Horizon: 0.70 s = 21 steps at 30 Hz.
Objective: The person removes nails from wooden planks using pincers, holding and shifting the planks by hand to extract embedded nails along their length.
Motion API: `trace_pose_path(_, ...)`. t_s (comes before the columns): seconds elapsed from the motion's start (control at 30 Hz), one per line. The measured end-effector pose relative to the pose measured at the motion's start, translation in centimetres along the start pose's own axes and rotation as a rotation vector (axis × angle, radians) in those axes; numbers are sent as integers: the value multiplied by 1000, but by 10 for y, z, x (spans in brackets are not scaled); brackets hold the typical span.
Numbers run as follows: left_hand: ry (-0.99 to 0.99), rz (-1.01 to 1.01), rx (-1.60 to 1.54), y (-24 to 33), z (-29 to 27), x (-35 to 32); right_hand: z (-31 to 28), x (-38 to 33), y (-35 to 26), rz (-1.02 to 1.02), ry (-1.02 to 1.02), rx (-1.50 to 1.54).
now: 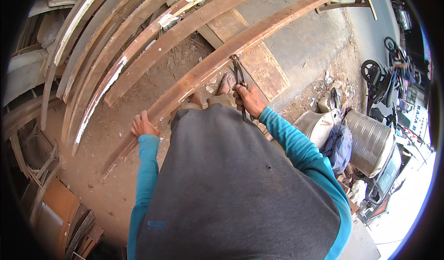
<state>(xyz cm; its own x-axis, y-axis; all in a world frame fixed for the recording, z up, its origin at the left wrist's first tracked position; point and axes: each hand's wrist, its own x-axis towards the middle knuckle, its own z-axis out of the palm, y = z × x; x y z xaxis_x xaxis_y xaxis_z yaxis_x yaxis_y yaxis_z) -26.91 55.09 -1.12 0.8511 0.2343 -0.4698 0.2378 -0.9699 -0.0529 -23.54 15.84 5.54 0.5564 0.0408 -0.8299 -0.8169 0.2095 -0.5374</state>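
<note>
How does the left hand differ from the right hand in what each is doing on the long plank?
The left hand lies on the long plank and holds no tool; the right hand is closed around the handles of the metal pincers. The left hand touches the wood itself, lower along the plank; the right hand reaches the plank only through the pincers, whose head meets its edge higher up. Both come from turquoise sleeves.

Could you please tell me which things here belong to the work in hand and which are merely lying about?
In use:
- long wooden plank, steadied by the left hand
- pincers, gripped by the right hand, jaws at the plank's edge

Lying about:
- stacked planks
- flat board
- metal drum
- parked motorbikes
</note>
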Motion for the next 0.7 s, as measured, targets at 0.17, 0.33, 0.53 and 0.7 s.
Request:
trace_pose_path(0.17,-135,32,-28,0,-16,15,41,48,57,-369,290,-138)
trace_pose_path(0.33,-231,81,-39,-15,-9,46,46,77,70,-465,482,-203)
trace_pose_path(0.53,-319,43,-100,-32,11,45,-63,13,-34,-422,356,165)
trace_pose_path(0.7,-169,19,-10,-4,-13,25,-132,-13,-65,-224,160,1)
